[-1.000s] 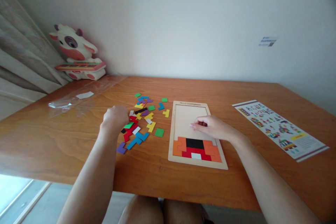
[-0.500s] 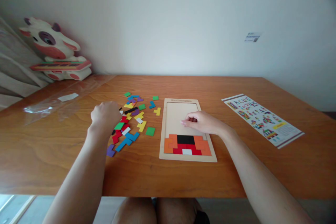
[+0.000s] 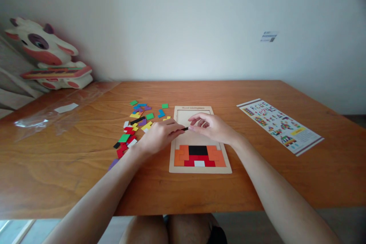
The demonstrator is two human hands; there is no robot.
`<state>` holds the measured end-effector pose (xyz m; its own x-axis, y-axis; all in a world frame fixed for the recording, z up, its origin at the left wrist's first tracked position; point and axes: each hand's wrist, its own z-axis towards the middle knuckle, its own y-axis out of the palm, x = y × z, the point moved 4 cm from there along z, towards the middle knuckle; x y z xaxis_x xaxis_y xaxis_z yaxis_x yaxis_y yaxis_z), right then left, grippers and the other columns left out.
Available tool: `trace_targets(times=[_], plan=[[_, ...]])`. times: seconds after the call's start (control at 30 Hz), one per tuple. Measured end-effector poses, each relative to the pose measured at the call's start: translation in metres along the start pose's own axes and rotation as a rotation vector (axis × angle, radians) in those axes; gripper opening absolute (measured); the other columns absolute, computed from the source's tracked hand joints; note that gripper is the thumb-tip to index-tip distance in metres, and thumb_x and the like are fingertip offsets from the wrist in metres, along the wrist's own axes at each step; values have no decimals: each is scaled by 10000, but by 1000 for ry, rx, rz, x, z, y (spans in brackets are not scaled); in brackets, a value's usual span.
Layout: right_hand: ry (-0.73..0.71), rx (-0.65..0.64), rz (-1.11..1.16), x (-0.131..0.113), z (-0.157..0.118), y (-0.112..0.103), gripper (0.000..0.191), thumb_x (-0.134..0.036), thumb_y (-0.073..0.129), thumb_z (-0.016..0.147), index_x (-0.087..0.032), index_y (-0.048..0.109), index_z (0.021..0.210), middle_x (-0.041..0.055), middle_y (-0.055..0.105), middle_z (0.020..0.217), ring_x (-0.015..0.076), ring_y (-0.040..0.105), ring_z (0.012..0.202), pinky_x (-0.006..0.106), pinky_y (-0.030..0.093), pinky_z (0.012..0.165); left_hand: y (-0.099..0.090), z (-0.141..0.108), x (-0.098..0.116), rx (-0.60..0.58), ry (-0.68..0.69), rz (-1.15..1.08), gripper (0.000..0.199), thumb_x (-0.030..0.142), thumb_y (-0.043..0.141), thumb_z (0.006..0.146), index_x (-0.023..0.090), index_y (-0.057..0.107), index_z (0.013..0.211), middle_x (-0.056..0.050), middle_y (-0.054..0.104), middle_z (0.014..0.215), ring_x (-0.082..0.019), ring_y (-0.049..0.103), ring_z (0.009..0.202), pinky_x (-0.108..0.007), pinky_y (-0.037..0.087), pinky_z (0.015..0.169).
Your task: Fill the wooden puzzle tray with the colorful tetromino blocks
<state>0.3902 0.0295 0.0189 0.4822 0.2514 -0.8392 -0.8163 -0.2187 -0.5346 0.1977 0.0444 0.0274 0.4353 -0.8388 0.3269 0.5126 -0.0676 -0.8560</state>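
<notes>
A small black piece [image 3: 185, 129] is pinched in the fingertips of my left hand [image 3: 162, 133], above the wooden tray [image 3: 200, 170]. My right hand [image 3: 210, 126] is over the tray too, its thumb and fingers curled around the piece's other end, close to or touching it. Orange pieces [image 3: 215, 155], red pieces [image 3: 199, 158], a black area [image 3: 198, 150] and a white piece [image 3: 199, 163] fill the near end of the tray. Loose coloured pieces, such as a green one [image 3: 124, 138], lie left of the tray, partly behind my left hand.
A printed pattern sheet [image 3: 281, 126] lies on the wooden table [image 3: 160, 194] at the right. Clear plastic wrap [image 3: 37, 122] is at the left, below a cow-shaped toy keyboard [image 3: 57, 72]. A wall with a small label [image 3: 269, 37] rises behind the table.
My left hand has moved right from beside the loose pieces to over the tray, and a black piece now shows in its fingertips. My right hand's fingers have opened somewhat. The view has shifted slightly.
</notes>
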Motion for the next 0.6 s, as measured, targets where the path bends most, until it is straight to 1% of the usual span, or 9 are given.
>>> trace_targets(times=[0.07,0.13,0.2,0.27,0.3,0.37,0.43,0.53,0.6], plan=[[-2,-17,21,0,0,1,324,-450,661,832,-190,688,1024,61,715,1002,147,620,797,289,501,728,7,1,9,29,-4,-115,212,285,543,953,181,718,1014,-69,723,917,-147,659,786,-241,509,697],[9,-42,32,2,0,0,264,-421,666,830,-180,710,930,50,728,904,148,633,773,282,499,718,12,2,11,44,-56,-201,185,270,582,931,178,718,1015,-59,734,916,-136,661,752,-233,516,684],[38,-68,2,4,-1,-3,213,-378,678,821,-178,720,882,39,733,834,151,647,756,276,497,705,13,2,8,67,-132,-255,171,268,595,917,174,722,982,-51,744,905,-139,671,749,-233,527,685],[86,-96,-46,9,-3,-7,185,-341,696,804,-177,733,881,39,742,821,155,658,745,273,493,695,12,1,4,85,-198,-289,166,272,597,910,171,724,945,-50,750,902,-147,681,775,-233,537,692],[114,-120,-64,11,-4,-8,179,-332,702,798,-177,741,880,42,748,824,157,663,742,273,491,692,12,1,2,80,-211,-298,165,273,597,907,170,724,934,-50,750,899,-148,681,777,-232,537,688],[161,-168,-77,17,-5,-9,179,-326,712,791,-177,754,881,46,754,829,163,667,743,271,486,685,13,2,2,42,-183,-290,166,271,595,906,170,724,928,-54,744,895,-146,672,768,-228,531,668],[183,-196,-90,21,-5,-8,180,-326,725,780,-181,761,881,44,753,823,164,662,742,265,477,668,14,3,4,-6,-121,-255,176,265,578,914,171,726,926,-61,732,892,-143,657,753,-232,526,662],[181,-181,-125,24,-5,-8,178,-321,745,758,-184,765,870,37,745,794,157,641,719,255,457,634,18,3,9,-57,-45,-202,218,254,529,937,172,730,955,-84,716,928,-157,654,798,-262,535,721],[179,-181,-134,24,-5,-8,161,-317,742,758,-190,767,855,30,744,782,154,635,710,252,447,624,20,3,12,-53,-3,-179,240,248,505,946,167,728,983,-107,703,979,-175,652,869,-294,538,788]])
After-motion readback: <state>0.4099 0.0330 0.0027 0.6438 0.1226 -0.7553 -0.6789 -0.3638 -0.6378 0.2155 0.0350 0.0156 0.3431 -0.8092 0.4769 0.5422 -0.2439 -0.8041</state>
